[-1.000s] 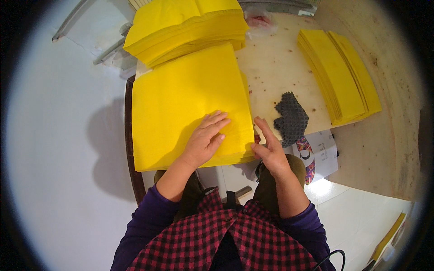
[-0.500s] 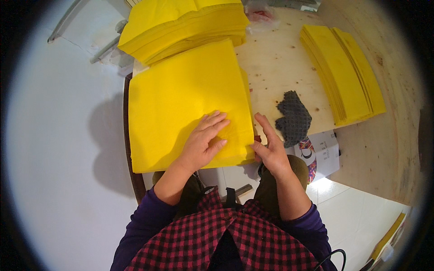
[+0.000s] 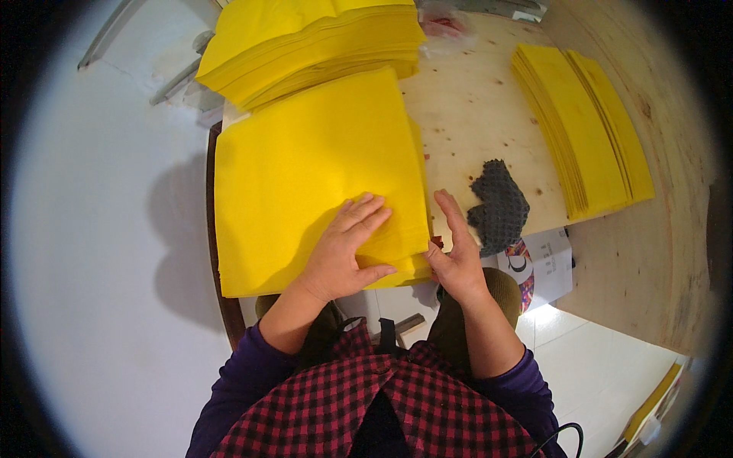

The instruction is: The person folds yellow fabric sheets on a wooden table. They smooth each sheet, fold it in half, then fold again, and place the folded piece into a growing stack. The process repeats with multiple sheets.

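A stack of yellow felt-like sheets (image 3: 305,153) lies in front of me at the table's left edge. My left hand (image 3: 343,244) rests flat on its top sheet, near the right side, with fingers stretched and the thumb apart. By the stack's near right corner is my right hand (image 3: 458,256), its fingers extended and the thumb tip at the sheet edge. Beneath the top sheet, a strip of a lower yellow layer (image 3: 412,269) shows at that corner. Right of my right hand lies a dark grey waffle-textured cloth (image 3: 500,210).
A taller yellow stack (image 3: 321,57) stands behind. Narrow yellow bundles (image 3: 584,130) lie at the right of the wooden tabletop (image 3: 473,114), beside an upright wooden panel (image 3: 649,252). A clear plastic bag (image 3: 445,29) sits at the back. A white printed box (image 3: 550,263) is below the table's edge.
My left hand has slid slightly toward me, its thumb reaching further right. More of the lower layer shows at the near right corner. My right hand has barely moved.
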The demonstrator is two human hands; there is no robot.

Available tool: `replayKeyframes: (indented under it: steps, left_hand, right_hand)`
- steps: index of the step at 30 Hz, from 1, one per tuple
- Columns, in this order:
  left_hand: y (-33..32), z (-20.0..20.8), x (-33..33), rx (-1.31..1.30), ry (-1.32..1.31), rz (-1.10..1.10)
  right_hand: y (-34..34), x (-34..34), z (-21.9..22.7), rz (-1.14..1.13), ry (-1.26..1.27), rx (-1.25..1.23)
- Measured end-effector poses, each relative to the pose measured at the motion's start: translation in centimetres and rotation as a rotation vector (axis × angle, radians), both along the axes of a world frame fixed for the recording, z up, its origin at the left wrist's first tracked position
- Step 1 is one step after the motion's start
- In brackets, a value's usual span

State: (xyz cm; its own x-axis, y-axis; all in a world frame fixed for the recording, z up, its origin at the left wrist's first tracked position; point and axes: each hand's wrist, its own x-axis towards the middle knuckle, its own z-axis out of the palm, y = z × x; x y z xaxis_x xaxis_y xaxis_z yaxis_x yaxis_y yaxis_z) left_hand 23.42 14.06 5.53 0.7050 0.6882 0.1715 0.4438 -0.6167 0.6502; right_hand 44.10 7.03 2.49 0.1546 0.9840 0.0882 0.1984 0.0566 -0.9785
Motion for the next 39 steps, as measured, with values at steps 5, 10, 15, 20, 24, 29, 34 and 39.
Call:
replayKeyframes:
  steps: [5,10,15,20,24,29,34,39]
  left_hand:
    - [0.0,0.0,0.0,0.01,0.001,0.012]
    - [0.0,-0.1,0.0,0.002,-0.024,0.006]
    - [-0.1,-0.1,0.0,0.009,-0.018,0.013]
    - [-0.1,-0.3,-0.1,0.028,-0.032,0.015]
    - [0.0,-0.3,-0.2,0.029,-0.039,0.004]
    - [0.1,-0.4,-0.2,0.033,-0.048,-0.006]
    - [0.1,-0.7,-0.3,0.028,-0.058,-0.014]
    - [0.1,-0.8,-0.3,0.019,-0.074,-0.01]
  right_hand:
    - [0.7,-0.2,0.4,-0.019,-0.215,0.035]
    - [1.3,-0.6,0.9,-0.019,-0.236,0.04]
    - [1.5,-0.8,1.0,-0.034,-0.272,0.058]
    - [1.6,-0.8,0.8,-0.041,-0.267,0.064]
    - [1.4,-0.8,0.6,-0.05,-0.259,0.062]
    - [1.3,-0.3,0.5,-0.033,-0.235,0.059]
    - [1.3,-0.1,0.1,-0.021,-0.233,0.082]
    - [1.4,-0.2,-0.1,-0.024,-0.237,0.095]
